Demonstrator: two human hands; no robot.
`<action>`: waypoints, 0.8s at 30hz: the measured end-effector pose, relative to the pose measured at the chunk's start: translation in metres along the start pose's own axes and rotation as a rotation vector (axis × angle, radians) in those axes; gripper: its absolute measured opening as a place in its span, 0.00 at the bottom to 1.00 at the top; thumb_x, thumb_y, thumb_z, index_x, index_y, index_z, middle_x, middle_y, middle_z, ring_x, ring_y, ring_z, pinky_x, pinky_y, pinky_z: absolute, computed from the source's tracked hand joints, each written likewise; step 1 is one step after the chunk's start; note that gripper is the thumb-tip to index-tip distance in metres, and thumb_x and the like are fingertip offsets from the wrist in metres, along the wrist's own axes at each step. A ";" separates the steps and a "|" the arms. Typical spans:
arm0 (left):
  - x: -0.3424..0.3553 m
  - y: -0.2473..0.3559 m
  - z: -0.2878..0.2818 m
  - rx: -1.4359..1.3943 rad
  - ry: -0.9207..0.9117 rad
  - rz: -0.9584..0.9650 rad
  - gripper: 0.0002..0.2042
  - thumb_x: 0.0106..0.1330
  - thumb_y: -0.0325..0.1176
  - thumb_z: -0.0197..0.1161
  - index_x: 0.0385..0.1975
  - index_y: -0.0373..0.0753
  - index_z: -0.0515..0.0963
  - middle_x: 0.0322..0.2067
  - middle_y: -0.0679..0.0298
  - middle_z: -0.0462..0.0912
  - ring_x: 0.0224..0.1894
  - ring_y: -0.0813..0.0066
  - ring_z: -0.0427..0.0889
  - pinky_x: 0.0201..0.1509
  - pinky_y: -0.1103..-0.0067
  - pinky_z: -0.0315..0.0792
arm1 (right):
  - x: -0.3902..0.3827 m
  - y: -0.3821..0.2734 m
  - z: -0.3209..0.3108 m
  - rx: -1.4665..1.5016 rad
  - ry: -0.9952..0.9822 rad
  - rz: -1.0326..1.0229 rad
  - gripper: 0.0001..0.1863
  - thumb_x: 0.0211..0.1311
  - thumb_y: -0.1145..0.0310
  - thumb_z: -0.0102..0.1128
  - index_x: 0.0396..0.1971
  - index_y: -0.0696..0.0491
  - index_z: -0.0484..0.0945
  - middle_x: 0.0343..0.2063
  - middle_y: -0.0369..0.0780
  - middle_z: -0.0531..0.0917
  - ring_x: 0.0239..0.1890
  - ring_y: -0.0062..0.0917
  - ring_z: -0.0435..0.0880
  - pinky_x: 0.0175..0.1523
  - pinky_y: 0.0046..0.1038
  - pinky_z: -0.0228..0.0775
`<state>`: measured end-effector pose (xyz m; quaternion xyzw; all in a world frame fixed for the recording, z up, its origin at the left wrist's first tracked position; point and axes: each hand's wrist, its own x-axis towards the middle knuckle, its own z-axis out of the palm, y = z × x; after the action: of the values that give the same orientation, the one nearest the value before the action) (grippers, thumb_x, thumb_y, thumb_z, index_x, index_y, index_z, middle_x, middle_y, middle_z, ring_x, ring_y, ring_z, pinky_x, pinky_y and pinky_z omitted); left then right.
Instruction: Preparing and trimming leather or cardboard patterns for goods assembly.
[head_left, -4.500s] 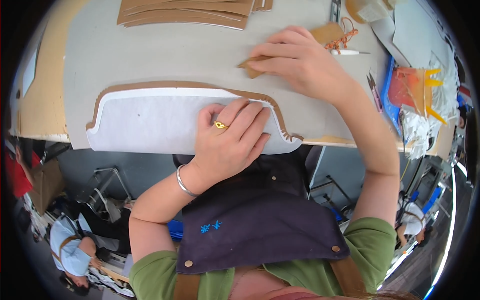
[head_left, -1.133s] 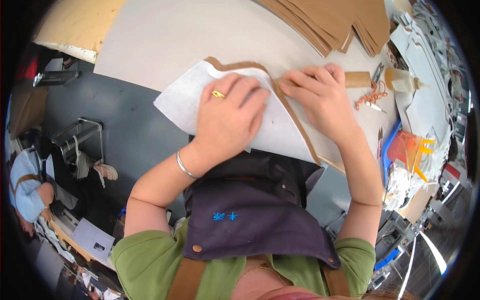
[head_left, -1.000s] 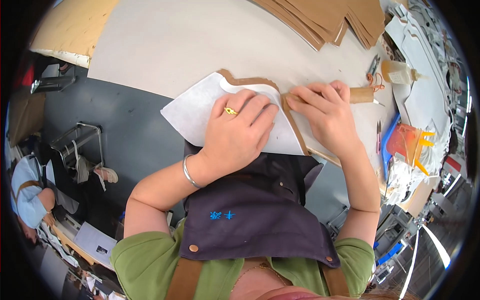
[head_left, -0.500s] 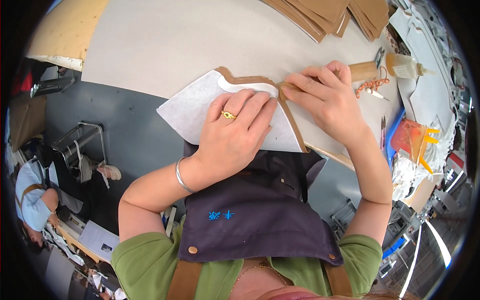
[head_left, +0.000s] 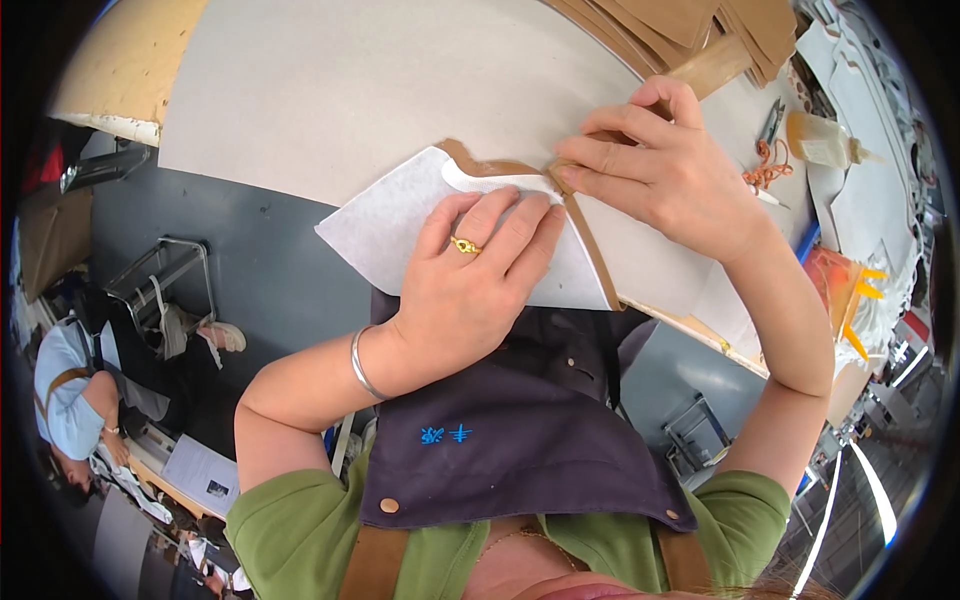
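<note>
A white-backed panel [head_left: 380, 235] with a brown margin [head_left: 594, 250] lies at the table's near edge, its near part overhanging. A white curved strip [head_left: 462, 180] runs along its notched far side. My left hand [head_left: 475, 270] lies flat on the panel, fingers stretched out, pressing near the right corner. In my right hand [head_left: 665, 180], closed fingers grip a flat tan stick-like tool [head_left: 718, 65]. Its broad end sticks out beyond the hand at the upper right. The fingertips are at the panel's right corner, where the brown margin looks folded; exactly what they pinch there is partly hidden.
Stacked brown pieces [head_left: 640, 35] lie at the far right of the table [head_left: 330, 90]. Beside them are a glue bottle [head_left: 820, 140], an orange cord [head_left: 768, 168] and an orange-red container [head_left: 830, 275]. A metal-framed stool [head_left: 180, 280] and a seated person [head_left: 75, 390] are at left.
My right hand has shifted slightly up and right, and the tan tool's far end has swung away toward the brown stack. My left hand stays on the panel, nearly unmoved.
</note>
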<state>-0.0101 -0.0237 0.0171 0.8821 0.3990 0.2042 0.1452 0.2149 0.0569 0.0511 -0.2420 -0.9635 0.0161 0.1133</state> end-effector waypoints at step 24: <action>-0.005 -0.002 0.008 0.008 0.052 0.003 0.24 0.50 0.33 0.68 0.51 0.41 0.79 0.52 0.65 0.76 0.53 0.69 0.74 0.59 0.67 0.66 | 0.042 0.023 0.004 0.132 0.020 -0.310 0.02 0.39 0.69 0.61 0.16 0.49 0.78 0.24 0.29 0.73 0.38 0.24 0.75 0.56 0.33 0.63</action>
<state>-0.0109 -0.0266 0.0083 0.8777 0.4021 0.2255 0.1310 0.1890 0.0971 0.0536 -0.0828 -0.9849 0.0594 0.1398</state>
